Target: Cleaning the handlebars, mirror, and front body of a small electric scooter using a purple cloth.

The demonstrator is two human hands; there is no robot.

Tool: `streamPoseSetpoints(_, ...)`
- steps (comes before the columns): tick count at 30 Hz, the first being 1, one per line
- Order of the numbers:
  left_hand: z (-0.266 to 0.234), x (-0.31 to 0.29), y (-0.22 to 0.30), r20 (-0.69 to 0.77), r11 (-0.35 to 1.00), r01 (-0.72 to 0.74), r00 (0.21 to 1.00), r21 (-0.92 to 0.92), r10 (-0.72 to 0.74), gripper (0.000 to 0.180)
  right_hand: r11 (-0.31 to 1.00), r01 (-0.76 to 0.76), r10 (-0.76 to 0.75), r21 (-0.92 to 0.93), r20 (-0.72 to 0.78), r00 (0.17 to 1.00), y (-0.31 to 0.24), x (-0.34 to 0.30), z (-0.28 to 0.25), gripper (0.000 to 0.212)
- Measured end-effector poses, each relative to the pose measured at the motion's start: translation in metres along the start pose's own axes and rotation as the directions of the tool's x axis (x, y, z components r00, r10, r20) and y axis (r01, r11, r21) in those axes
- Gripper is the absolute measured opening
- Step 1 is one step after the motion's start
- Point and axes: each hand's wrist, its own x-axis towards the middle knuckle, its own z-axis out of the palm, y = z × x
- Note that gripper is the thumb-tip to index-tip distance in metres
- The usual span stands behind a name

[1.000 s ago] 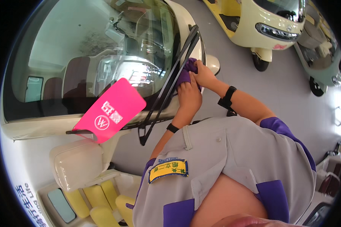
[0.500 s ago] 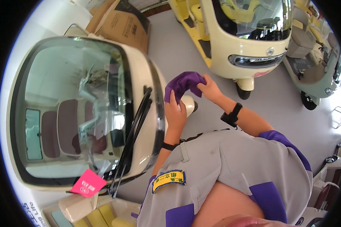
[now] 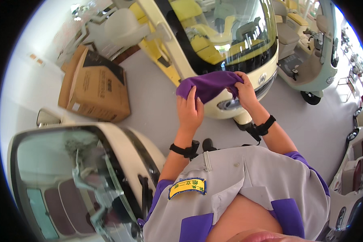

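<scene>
A purple cloth (image 3: pixel 209 86) is stretched between my two hands, in front of the cream three-wheeler (image 3: pixel 250 76). My left hand (image 3: pixel 189 111) grips its left end, with fingers partly extended over the fabric. At the other end, my right hand (image 3: pixel 245 93) pinches the cloth between thumb and fingers. Both wrists wear black bands. The cloth appears to be held up in the air, its middle slightly arched; whether it touches the vehicle behind it cannot be told.
Another cream vehicle with a large windshield (image 3: pixel 68 181) stands close on my left. A brown cardboard box (image 3: pixel 103 86) sits on the grey floor (image 3: pixel 149 109) beyond it. A pale green open vehicle (image 3: pixel 310 76) stands at the far right, with more vehicles (image 3: pixel 351 173) along the right edge.
My view has shifted toward the cream three-wheeler with the yellow interior. The hands have moved apart, spreading the bunched cloth wider, and the vehicle on the left now sits lower in view.
</scene>
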Motion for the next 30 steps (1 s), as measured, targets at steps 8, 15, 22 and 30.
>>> streamPoseSetpoints(8,0.089,0.156,-0.108,0.019,0.977,-0.201,0.979,0.063,0.201,0.054,0.365,0.574,-0.679,-0.734,0.212,0.703,-0.03,0.138,0.075,0.047)
streamPoseSetpoints(15,0.14,0.107,-0.126,0.162,0.932,-0.285,0.954,0.222,0.252,0.062,0.02,0.521,-0.707,-0.853,0.356,0.611,0.027,0.137,0.045,0.051)
streamPoseSetpoints(22,0.14,0.142,-0.129,0.319,0.9,-0.402,0.886,0.166,0.337,0.064,-0.08,0.554,-0.698,-0.828,0.443,0.562,0.006,0.167,0.029,0.053)
streamPoseSetpoints(30,0.135,0.234,-0.095,0.078,0.866,-0.244,0.969,0.436,0.234,0.067,0.151,0.549,-0.695,-0.822,0.307,0.65,-0.086,0.194,0.057,0.045)
